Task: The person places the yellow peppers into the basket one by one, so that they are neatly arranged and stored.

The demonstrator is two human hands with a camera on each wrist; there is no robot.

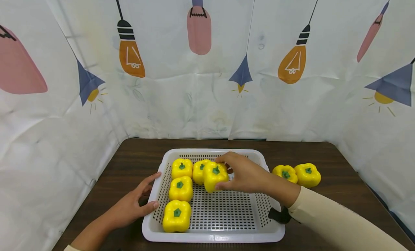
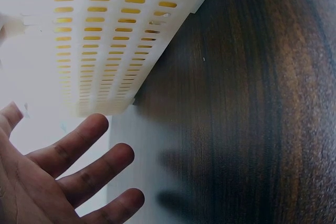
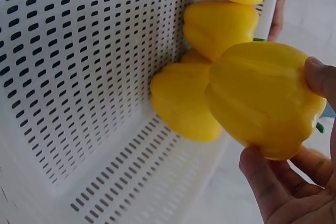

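Note:
My right hand (image 1: 243,173) grips a yellow bell pepper (image 1: 214,177) between thumb and fingers, over the white perforated basket (image 1: 214,237). In the right wrist view the held bell pepper (image 3: 265,98) appears close up, its green stem toward the palm. Along the basket's left side stand three yellow bell peppers (image 1: 180,189) in a column, with another bell pepper (image 1: 199,168) beside the far one, partly hidden by the held one. My left hand (image 1: 129,206) is at the basket's left rim, thumb and a fingertip right at it. Its other fingers (image 2: 100,171) spread loosely beside the slotted wall (image 2: 110,40).
Two more yellow bell peppers (image 1: 296,174) lie on the dark wooden table (image 1: 301,150) to the right of the basket, beyond my right forearm. A black strap (image 1: 279,215) sits at my right wrist. A white printed sheet (image 1: 181,107) hangs behind the table.

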